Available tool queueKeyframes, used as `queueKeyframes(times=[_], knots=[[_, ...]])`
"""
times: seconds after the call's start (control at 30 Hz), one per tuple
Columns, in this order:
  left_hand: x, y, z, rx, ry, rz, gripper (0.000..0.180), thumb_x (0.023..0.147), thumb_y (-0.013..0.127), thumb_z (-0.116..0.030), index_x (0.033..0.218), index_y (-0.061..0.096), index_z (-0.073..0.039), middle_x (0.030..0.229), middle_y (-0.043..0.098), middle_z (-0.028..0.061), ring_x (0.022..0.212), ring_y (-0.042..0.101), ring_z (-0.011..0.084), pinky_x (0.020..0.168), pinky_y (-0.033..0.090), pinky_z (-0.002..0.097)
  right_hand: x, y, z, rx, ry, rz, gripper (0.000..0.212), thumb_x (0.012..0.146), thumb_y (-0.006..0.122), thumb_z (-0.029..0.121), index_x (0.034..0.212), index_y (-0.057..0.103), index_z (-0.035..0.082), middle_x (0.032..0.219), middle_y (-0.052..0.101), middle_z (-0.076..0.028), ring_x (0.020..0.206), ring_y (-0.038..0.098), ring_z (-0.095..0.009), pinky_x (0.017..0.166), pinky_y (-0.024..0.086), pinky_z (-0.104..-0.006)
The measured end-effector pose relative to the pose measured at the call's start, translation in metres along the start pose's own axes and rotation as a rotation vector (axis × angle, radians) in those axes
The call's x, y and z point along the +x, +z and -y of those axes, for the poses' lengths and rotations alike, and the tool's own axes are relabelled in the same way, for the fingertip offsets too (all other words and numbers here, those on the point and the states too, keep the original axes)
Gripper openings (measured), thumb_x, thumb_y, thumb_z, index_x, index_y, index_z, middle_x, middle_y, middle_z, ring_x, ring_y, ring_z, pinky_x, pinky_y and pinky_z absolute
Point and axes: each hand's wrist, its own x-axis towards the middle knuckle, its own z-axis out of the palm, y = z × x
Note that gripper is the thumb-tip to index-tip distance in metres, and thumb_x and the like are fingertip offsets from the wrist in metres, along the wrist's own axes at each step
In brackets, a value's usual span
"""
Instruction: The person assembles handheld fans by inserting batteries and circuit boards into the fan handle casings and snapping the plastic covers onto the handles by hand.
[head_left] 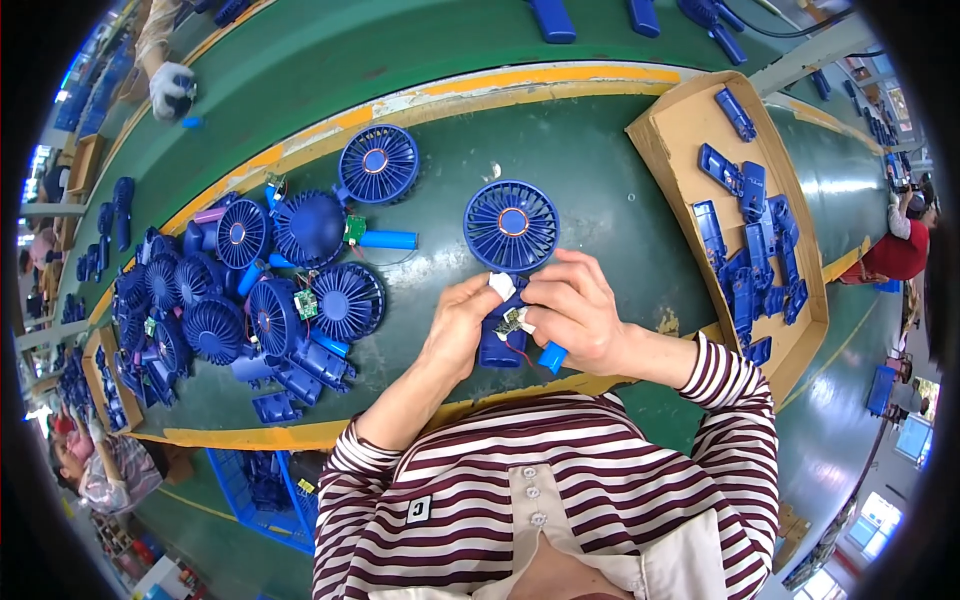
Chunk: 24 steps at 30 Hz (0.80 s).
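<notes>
A blue handheld fan (pixel 512 222) lies on the green bench in front of me, its round grille pointing away and its opened handle toward me. My left hand (pixel 460 322) grips the left side of the fan's neck; a white piece (pixel 503 285) shows at its fingertips. On the other side, my right hand (pixel 580 310) has its fingers pinched at a small circuit board (pixel 512 322) over the handle. Below that hand a blue cylindrical battery (pixel 551 357) sticks out, with a thin red wire near it. The fingertips partly hide the board.
To the left sits a heap of blue fans (pixel 215 330), some with boards and batteries hanging out. At right, a cardboard tray (pixel 665 165) contains blue handle shells. Beyond the yellow edge runs a green belt (pixel 330 60) with blue parts. Far left, a co-worker's gloved hand (pixel 173 92) shows.
</notes>
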Motion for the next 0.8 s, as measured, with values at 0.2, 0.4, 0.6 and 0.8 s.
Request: queueKeyframes(times=[0.2, 0.4, 0.6, 0.8], knots=[[0.002, 0.004, 0.007, -0.063, 0.036, -0.073, 0.024, 0.084, 0.045, -0.009, 0.101, 0.057, 0.002, 0.089, 0.060, 0.0055, 0.076, 0.058, 0.0108, 0.066, 0.047, 0.0233, -0.008, 0.013, -0.009, -0.137, -0.109, -0.054, 0.021, 0.053, 0.065, 0.010, 0.071, 0.056, 0.004, 0.083, 0.059, -0.006, 0.084, 0.056, -0.023, 0.089, 0.034, -0.0534], [0.002, 0.008, 0.005, -0.117, 0.031, -0.113, 0.023, 0.084, 0.044, -0.010, 0.100, 0.056, 0.002, 0.087, 0.060, 0.0061, 0.075, 0.058, 0.0124, 0.067, 0.047, 0.0246, -0.004, 0.013, -0.010, -0.159, -0.055, -0.029, 0.018, 0.054, 0.063, 0.009, 0.071, 0.058, 0.004, 0.081, 0.058, -0.005, 0.087, 0.056, -0.022, 0.091, 0.033, -0.0513], [0.004, 0.010, -0.010, -0.191, -0.021, -0.125, 0.024, 0.085, 0.044, -0.017, 0.092, 0.055, 0.003, 0.087, 0.060, 0.0103, 0.078, 0.058, 0.0175, 0.069, 0.047, 0.0314, 0.008, 0.004, -0.014, -0.069, 0.080, 0.025, 0.021, 0.055, 0.065, 0.005, 0.074, 0.057, 0.005, 0.082, 0.057, -0.006, 0.086, 0.056, -0.025, 0.086, 0.037, -0.0462], [0.003, 0.011, -0.029, -0.208, -0.055, -0.037, 0.029, 0.088, 0.039, -0.017, 0.101, 0.050, 0.006, 0.093, 0.059, 0.0141, 0.086, 0.060, 0.0227, 0.076, 0.049, 0.0359, 0.026, -0.006, -0.018, 0.322, 0.314, 0.043, 0.022, 0.062, 0.054, -0.018, 0.080, 0.055, -0.006, 0.093, 0.052, -0.013, 0.074, 0.057, -0.018, 0.058, 0.048, -0.0246]])
